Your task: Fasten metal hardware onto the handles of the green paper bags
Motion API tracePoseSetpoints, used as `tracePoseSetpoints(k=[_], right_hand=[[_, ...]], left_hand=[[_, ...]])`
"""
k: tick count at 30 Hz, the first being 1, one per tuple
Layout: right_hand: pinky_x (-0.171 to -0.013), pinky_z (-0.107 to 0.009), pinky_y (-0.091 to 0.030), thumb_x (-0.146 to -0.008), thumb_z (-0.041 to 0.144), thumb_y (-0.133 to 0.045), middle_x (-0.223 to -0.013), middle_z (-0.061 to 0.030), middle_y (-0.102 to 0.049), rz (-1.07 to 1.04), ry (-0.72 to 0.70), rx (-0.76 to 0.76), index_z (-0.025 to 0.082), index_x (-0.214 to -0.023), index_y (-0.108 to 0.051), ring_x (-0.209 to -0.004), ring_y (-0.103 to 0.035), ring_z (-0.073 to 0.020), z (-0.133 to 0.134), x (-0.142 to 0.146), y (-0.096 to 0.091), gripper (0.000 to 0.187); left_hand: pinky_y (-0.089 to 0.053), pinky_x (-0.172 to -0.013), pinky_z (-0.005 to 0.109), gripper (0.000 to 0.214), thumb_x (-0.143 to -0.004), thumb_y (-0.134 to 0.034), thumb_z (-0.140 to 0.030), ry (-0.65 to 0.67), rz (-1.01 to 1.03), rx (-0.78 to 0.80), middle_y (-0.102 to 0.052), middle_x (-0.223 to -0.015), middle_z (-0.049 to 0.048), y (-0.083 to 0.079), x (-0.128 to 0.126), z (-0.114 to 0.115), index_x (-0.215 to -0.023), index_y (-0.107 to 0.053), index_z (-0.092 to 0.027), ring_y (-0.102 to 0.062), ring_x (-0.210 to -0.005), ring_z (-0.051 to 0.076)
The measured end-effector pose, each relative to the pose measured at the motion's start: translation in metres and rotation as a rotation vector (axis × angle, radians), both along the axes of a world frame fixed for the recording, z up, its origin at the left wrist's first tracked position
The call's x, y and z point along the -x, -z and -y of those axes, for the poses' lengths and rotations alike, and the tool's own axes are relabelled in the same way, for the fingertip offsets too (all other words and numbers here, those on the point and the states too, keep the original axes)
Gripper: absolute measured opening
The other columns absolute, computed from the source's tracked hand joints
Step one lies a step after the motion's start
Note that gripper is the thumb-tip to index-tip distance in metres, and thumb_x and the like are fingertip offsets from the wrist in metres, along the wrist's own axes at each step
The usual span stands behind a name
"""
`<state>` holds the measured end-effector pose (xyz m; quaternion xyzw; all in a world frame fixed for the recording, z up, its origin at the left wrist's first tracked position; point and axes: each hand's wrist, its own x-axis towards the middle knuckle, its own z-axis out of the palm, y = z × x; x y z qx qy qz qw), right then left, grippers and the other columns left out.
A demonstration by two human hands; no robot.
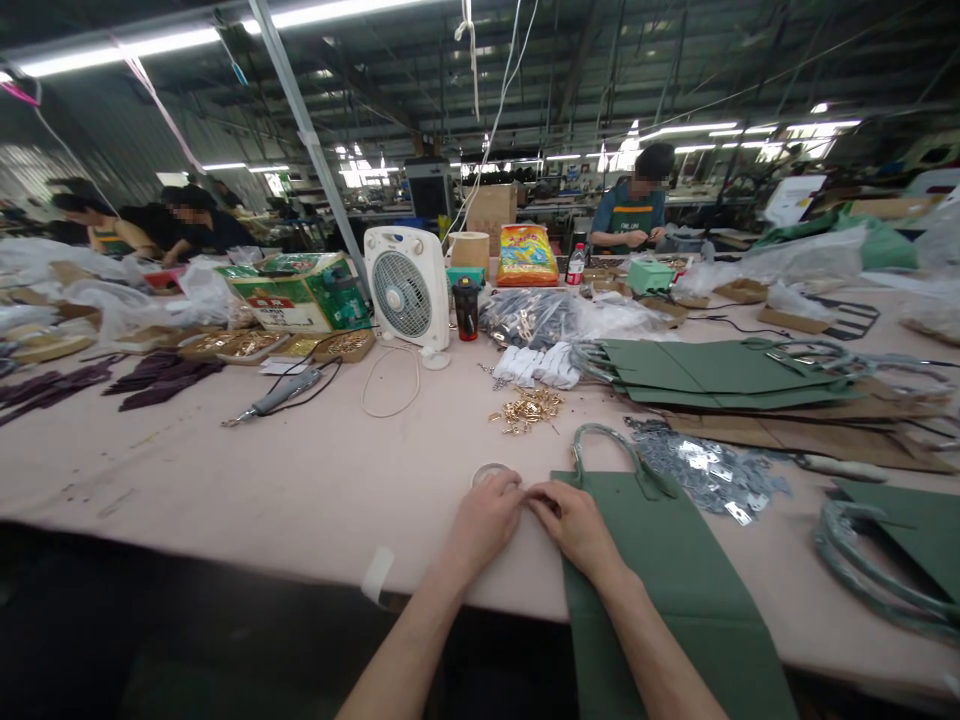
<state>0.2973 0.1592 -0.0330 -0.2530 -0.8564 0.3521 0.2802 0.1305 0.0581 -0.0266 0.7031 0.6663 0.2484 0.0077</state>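
Observation:
My left hand (486, 518) and my right hand (576, 522) meet fingertip to fingertip at the table's front part. Both have their fingers pinched; whatever lies between them is too small or hidden to make out. Just behind my left fingers sits a pale round ring (489, 467), partly covered. A dark green bag panel (675, 560) lies under my right hand and forearm and hangs over the front edge. Its wrapped handle (600, 432) arches away from me. Beyond the hands is a pile of small gold metal fittings (529, 410).
Flat silver metal plates (712, 470) are heaped right of the handle, before stacked green panels (720, 370). Another green piece with handles (862, 570) lies far right. A white fan (407, 290), a dark bottle (466, 310) and a corded grey tool (281, 393) stand or lie farther back. Co-workers sit beyond.

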Motion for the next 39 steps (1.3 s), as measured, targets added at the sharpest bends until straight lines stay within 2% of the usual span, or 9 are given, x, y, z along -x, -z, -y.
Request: tracePoseSetpoints(k=[5,9,14,22,31,35,39], right_hand=[[-0.082,-0.032,-0.056,-0.095,0.022,-0.064,-0.104,-0.0062,-0.075,-0.037,0.035,-0.049,0.023,-0.111,-0.073,-0.086,-0.070,-0.0204,-0.001,-0.002,0.004,0.019],[-0.086,-0.033,-0.056,-0.097,0.022,-0.061,-0.099,-0.0041,-0.077,-0.043,0.013,-0.061,0.026,-0.104,-0.075,-0.092,-0.072,-0.0211,0.000,-0.002,0.005,0.017],[-0.085,-0.031,-0.056,-0.097,0.021,-0.060,-0.096,-0.0037,-0.076,-0.056,0.009,-0.073,0.026,-0.099,-0.075,-0.090,-0.072,-0.0205,0.002,-0.002,0.005,0.016],[-0.084,-0.031,-0.054,-0.098,0.029,-0.060,-0.095,-0.0034,-0.077,-0.051,-0.026,0.037,0.027,-0.098,-0.076,-0.089,-0.071,-0.0216,0.002,-0.002,0.001,0.017],[-0.079,-0.031,-0.049,-0.096,0.033,-0.062,-0.087,-0.0012,-0.073,-0.002,0.008,0.070,0.025,-0.092,-0.072,-0.082,-0.067,-0.0202,0.000,-0.004,-0.003,0.013],[-0.077,-0.029,-0.047,-0.098,0.034,-0.060,-0.086,-0.0005,-0.069,0.028,-0.055,0.115,0.024,-0.089,-0.066,-0.081,-0.064,-0.0189,0.002,-0.007,-0.008,0.015],[-0.077,-0.029,-0.046,-0.100,0.028,-0.054,-0.086,-0.0014,-0.064,-0.067,-0.124,0.120,0.023,-0.087,-0.061,-0.081,-0.060,-0.0179,0.006,-0.007,-0.013,0.015]], left_hand=[[-0.057,-0.089,0.036,0.016,-0.100,-0.058,-0.021,-0.042,0.023,-0.049,-0.068,-0.122,0.0065,0.005,-0.001,-0.004,-0.103,-0.073,-0.025,-0.065,-0.108,0.022],[-0.057,-0.088,0.034,0.017,-0.100,-0.057,-0.022,-0.049,0.019,-0.068,-0.068,-0.120,0.0062,0.007,-0.001,-0.004,-0.105,-0.073,-0.026,-0.065,-0.107,0.021],[-0.057,-0.088,0.034,0.019,-0.102,-0.054,-0.023,-0.014,0.013,-0.076,-0.068,-0.118,0.0064,0.004,0.001,-0.002,-0.106,-0.073,-0.025,-0.065,-0.106,0.021],[-0.057,-0.085,0.035,0.021,-0.103,-0.050,-0.021,0.103,-0.005,-0.032,-0.070,-0.116,0.0063,-0.004,0.009,0.003,-0.113,-0.068,-0.025,-0.066,-0.103,0.021],[-0.056,-0.085,0.030,0.020,-0.104,-0.051,-0.026,0.135,0.036,0.026,-0.071,-0.114,0.0051,-0.009,0.012,-0.002,-0.111,-0.070,-0.025,-0.068,-0.102,0.019],[-0.054,-0.088,0.027,0.017,-0.099,-0.057,-0.022,0.209,0.121,0.030,-0.073,-0.110,0.0028,-0.013,0.017,-0.001,-0.102,-0.073,-0.025,-0.069,-0.099,0.016],[-0.054,-0.085,0.025,0.017,-0.093,-0.059,-0.017,0.235,0.321,0.011,-0.074,-0.104,0.0019,-0.015,0.017,0.000,-0.093,-0.075,-0.024,-0.069,-0.094,0.015]])
